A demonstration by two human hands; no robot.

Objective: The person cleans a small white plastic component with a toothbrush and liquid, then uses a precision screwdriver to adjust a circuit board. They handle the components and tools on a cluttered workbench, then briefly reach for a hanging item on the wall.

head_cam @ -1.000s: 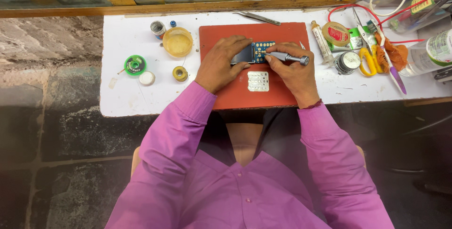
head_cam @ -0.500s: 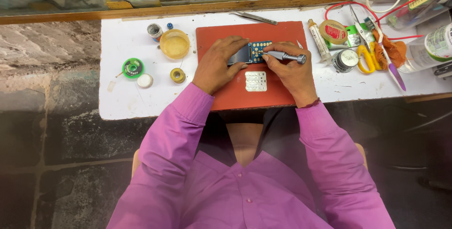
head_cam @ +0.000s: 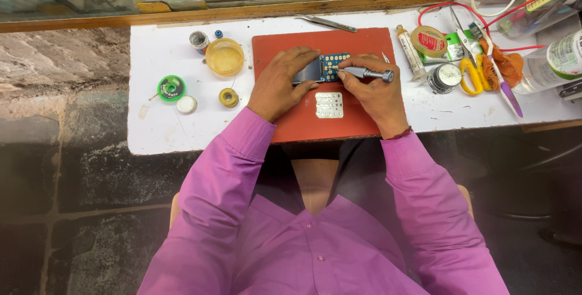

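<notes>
A small opened phone (head_cam: 322, 68) with a blue circuit board and a dark screen lies on a red mat (head_cam: 357, 122). My left hand (head_cam: 280, 83) grips the phone's screen end and pins it to the mat. My right hand (head_cam: 374, 89) holds a silver screwdriver (head_cam: 371, 74) sideways, its tip at the blue board. A pale keypad sheet (head_cam: 329, 105) lies on the mat just below the phone, between my hands.
On the white table (head_cam: 157, 131): a round yellow tub (head_cam: 225, 57), a green solder reel (head_cam: 171, 87), a small yellow tape roll (head_cam: 229, 97) and a white cap at left; tweezers (head_cam: 327, 23) at the back; a glue tube, tape, yellow scissors (head_cam: 471, 77), toothbrush and bottle at right.
Both hands stay on the phone and screwdriver; they shift only slightly across the frames along with the camera.
</notes>
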